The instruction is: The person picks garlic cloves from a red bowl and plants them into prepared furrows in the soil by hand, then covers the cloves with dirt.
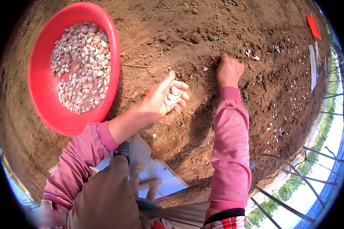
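Observation:
My left hand (167, 96) is turned palm up, its fingers curled round several garlic cloves (172, 96). To its left, a red plastic basin (118, 57) on the soil holds a large heap of loose garlic cloves (99, 61). My right hand (230, 70) is closed, knuckles up, with its fingertips down against the brown soil; whether it grips a clove is hidden. One whitish clove (205, 69) lies on the soil just left of it, and a few more (255, 58) lie to its upper right.
Many scattered cloves (276, 48) dot the soil at the right. An orange-red container (314, 27) and white strips (312, 68) lie at the far right, near metal rods (286, 203). A pale board (160, 174) with wooden pieces lies beside my legs.

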The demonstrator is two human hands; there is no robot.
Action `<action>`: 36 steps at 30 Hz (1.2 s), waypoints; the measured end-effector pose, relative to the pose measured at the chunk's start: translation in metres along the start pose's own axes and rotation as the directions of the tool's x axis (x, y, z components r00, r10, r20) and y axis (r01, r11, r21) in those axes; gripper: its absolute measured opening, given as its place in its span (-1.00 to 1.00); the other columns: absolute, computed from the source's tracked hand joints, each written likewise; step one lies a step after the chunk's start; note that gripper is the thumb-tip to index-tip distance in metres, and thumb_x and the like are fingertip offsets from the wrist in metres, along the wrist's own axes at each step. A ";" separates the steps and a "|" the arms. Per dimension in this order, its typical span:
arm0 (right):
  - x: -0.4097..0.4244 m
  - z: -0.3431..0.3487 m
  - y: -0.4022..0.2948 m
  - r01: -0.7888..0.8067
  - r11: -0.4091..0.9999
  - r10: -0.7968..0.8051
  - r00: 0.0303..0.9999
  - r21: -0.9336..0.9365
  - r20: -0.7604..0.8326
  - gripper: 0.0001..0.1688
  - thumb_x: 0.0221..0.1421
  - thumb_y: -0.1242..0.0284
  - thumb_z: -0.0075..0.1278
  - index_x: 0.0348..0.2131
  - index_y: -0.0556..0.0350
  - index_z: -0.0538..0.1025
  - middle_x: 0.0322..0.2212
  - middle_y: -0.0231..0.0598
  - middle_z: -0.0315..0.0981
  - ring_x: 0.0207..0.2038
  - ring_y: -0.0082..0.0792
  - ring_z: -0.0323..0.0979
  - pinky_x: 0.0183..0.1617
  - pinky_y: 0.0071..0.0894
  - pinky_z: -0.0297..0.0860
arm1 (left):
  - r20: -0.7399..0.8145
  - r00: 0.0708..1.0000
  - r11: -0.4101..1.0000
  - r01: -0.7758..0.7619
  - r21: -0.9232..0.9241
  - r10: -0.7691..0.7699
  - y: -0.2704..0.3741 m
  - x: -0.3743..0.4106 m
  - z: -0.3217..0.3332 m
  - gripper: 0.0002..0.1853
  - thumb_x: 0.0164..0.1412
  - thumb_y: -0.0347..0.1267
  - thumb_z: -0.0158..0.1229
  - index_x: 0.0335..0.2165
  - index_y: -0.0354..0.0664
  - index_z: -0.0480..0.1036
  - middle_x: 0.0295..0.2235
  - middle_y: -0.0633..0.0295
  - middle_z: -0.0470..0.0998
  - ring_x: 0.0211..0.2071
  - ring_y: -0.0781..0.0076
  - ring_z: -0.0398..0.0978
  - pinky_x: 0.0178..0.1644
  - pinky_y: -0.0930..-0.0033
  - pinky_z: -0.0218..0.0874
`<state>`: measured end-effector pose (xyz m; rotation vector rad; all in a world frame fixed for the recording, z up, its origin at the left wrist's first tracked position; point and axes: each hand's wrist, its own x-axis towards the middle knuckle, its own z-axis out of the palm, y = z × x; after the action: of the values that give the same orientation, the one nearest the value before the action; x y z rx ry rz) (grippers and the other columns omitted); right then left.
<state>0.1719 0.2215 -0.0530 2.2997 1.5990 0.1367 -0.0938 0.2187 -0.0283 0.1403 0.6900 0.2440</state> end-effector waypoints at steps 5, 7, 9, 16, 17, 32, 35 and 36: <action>-0.022 -0.026 -0.005 0.019 0.989 0.004 0.988 0.147 -0.152 -0.90 0.13 0.44 0.05 -0.35 -0.03 0.60 -0.50 -0.32 0.48 -0.41 -0.33 0.42 -0.21 -0.26 0.27 | 0.006 1.000 0.999 -0.018 0.035 0.018 0.002 -0.002 0.010 -0.29 0.39 0.14 -0.37 -0.11 -0.33 0.35 -0.39 0.08 0.53 -0.50 0.31 0.55 -0.56 0.42 0.37; -0.062 -0.062 -0.022 0.041 0.847 0.039 0.989 0.530 -0.139 -0.81 0.07 0.39 0.15 -0.26 -0.02 0.62 -0.47 -0.34 0.46 -0.36 -0.38 0.42 -0.21 -0.35 0.31 | -0.025 0.999 0.998 -0.047 0.035 0.048 0.000 -0.002 0.011 -0.29 0.38 0.16 -0.36 -0.12 -0.31 0.36 -0.41 0.12 0.53 -0.53 0.34 0.54 -0.58 0.42 0.35; -0.101 -0.108 -0.039 0.044 0.513 -0.183 0.981 0.857 0.060 -0.72 0.03 0.48 0.16 -0.19 0.07 0.57 -0.46 -0.26 0.44 -0.35 -0.31 0.46 -0.29 -0.35 0.40 | -0.011 0.999 0.992 -0.049 0.115 0.050 -0.003 -0.003 0.012 -0.29 0.37 0.18 -0.36 -0.14 -0.28 0.37 -0.44 0.18 0.50 -0.55 0.41 0.51 -0.60 0.47 0.31; -0.138 -0.098 -0.023 0.086 0.348 -0.182 0.983 0.933 -0.023 -0.75 0.01 0.52 0.15 -0.24 0.13 0.51 -0.42 -0.15 0.49 -0.33 -0.15 0.50 -0.24 -0.27 0.43 | 0.089 0.993 0.967 0.050 0.249 -0.074 -0.018 0.000 0.037 -0.26 0.38 0.18 -0.42 -0.02 -0.27 0.33 -0.50 0.28 0.43 -0.58 0.60 0.41 -0.64 0.62 0.12; -0.136 -0.097 -0.019 0.075 0.323 -0.184 0.983 0.943 -0.015 -0.76 0.01 0.52 0.15 -0.26 0.14 0.51 -0.42 -0.16 0.50 -0.34 -0.17 0.51 -0.24 -0.28 0.43 | 0.057 0.994 0.973 0.075 0.220 -0.090 -0.017 0.001 0.038 -0.26 0.39 0.17 -0.42 0.02 -0.29 0.32 -0.48 0.25 0.45 -0.57 0.57 0.43 -0.64 0.60 0.13; 0.006 0.041 0.061 -0.069 0.927 0.125 0.983 0.370 -0.131 -0.76 0.08 0.44 0.15 -0.23 0.10 0.49 -0.44 -0.06 0.53 -0.41 -0.10 0.53 -0.32 -0.13 0.44 | 0.016 0.996 0.959 0.079 0.271 -0.086 0.001 -0.005 0.020 -0.26 0.38 0.18 -0.40 0.03 -0.26 0.32 -0.35 0.16 0.55 -0.47 0.48 0.52 -0.57 0.53 0.12; -0.042 0.006 0.053 0.046 0.827 0.186 0.919 0.560 -0.349 -0.76 0.11 0.42 0.12 -0.21 0.11 0.49 -0.42 -0.11 0.51 -0.38 -0.08 0.50 -0.32 -0.12 0.43 | -0.029 0.990 0.966 0.143 0.215 -0.140 -0.009 -0.022 0.011 -0.27 0.39 0.16 -0.41 0.04 -0.26 0.31 -0.34 0.17 0.55 -0.48 0.50 0.52 -0.58 0.55 0.10; -0.066 -0.015 0.041 0.042 0.760 0.164 0.953 0.649 -0.254 -0.75 0.12 0.42 0.12 -0.19 0.10 0.50 -0.40 -0.13 0.51 -0.38 -0.13 0.50 -0.32 -0.18 0.43 | -0.028 0.992 0.967 0.129 0.219 -0.126 -0.014 -0.031 0.006 -0.28 0.40 0.15 -0.42 0.05 -0.27 0.31 -0.36 0.18 0.56 -0.47 0.50 0.52 -0.59 0.55 0.10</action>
<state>0.1808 0.1507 -0.0179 2.9799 1.9508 -0.0846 -0.1109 0.1965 -0.0076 0.3057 0.7363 0.0440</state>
